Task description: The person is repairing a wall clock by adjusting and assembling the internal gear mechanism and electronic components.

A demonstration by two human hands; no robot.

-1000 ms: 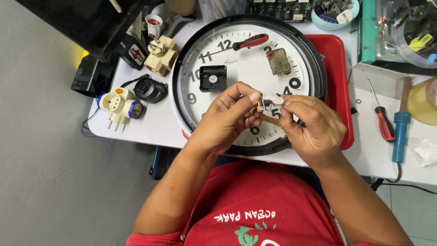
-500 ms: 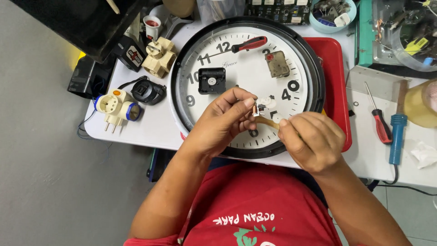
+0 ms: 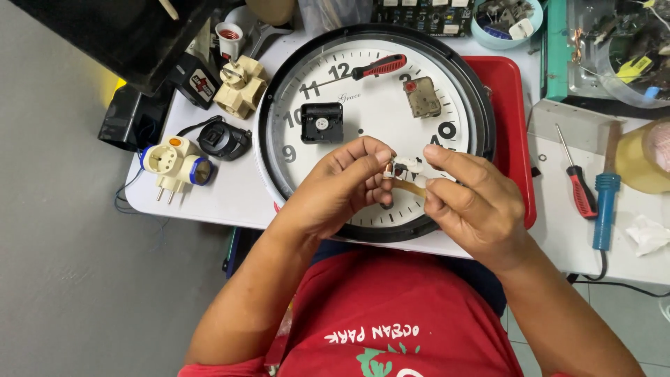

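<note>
A large round wall clock (image 3: 377, 105) with a white face and black rim lies flat on the table. Above its lower half, my left hand (image 3: 335, 188) pinches a tiny white-and-metal part (image 3: 403, 166). My right hand (image 3: 474, 202) meets it from the right and grips a thin tan strip (image 3: 410, 186) against that part. On the clock face lie a black square clock movement (image 3: 321, 123), a grey-brown movement (image 3: 422, 96) and a screwdriver with a red-and-black handle (image 3: 377, 67).
A red tray (image 3: 513, 119) lies under the clock's right side. Right of it are a small red screwdriver (image 3: 576, 183), a blue soldering iron (image 3: 604, 202) and a tape roll (image 3: 645, 157). Plug adapters (image 3: 174, 162) and a cream socket (image 3: 241, 87) sit left.
My two hands have drawn back together over the clock, fingertips meeting on the small part. The view has shifted slightly.
</note>
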